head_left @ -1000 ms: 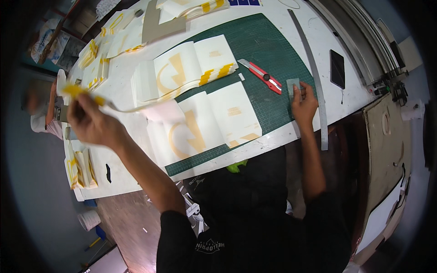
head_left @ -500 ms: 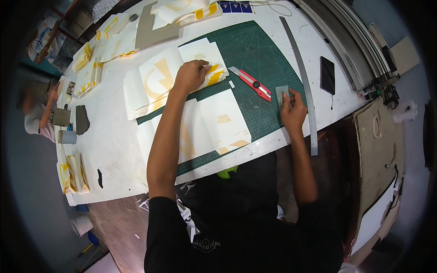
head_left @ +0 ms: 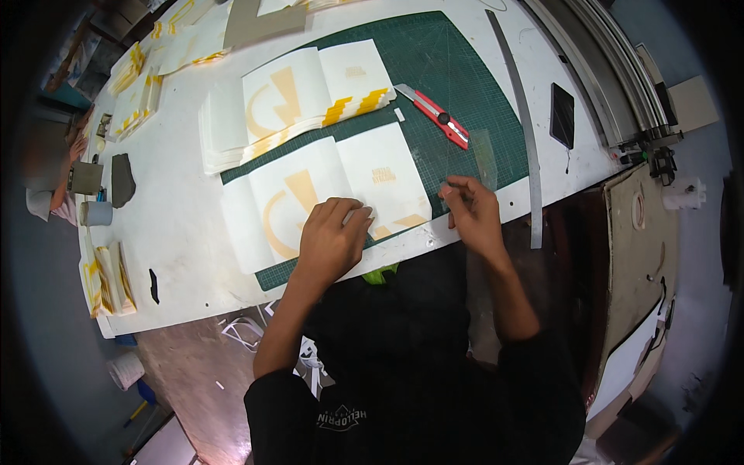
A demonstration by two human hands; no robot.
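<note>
My left hand [head_left: 335, 236] rests over the near edge of a folded printed sheet [head_left: 387, 167], white with pale orange shapes, its bent fingers touching the paper. Right of that sheet, my right hand [head_left: 473, 213] hovers by the mat's near edge, thumb and forefinger brought together; whatever they hold, if anything, I cannot make out. A translucent strip [head_left: 485, 155] lies on the green cutting mat [head_left: 422, 58] just beyond this hand. Farther off is a red utility knife [head_left: 438, 116] with its blade out. Behind the sheet sits a stack of similar folded sheets [head_left: 291, 93] with yellow-striped edges.
A long metal ruler [head_left: 518, 108] runs along the mat's right side, beside a black phone [head_left: 562, 116]. Grey board [head_left: 260, 27] and more yellow-marked stacks [head_left: 139, 101] lie at the far left. Another person [head_left: 58, 163] is at the left edge.
My left hand has left the far stack and come nearer, onto the closer sheet. The right hand has moved off the translucent strip, toward me and left. The view has shifted slightly.
</note>
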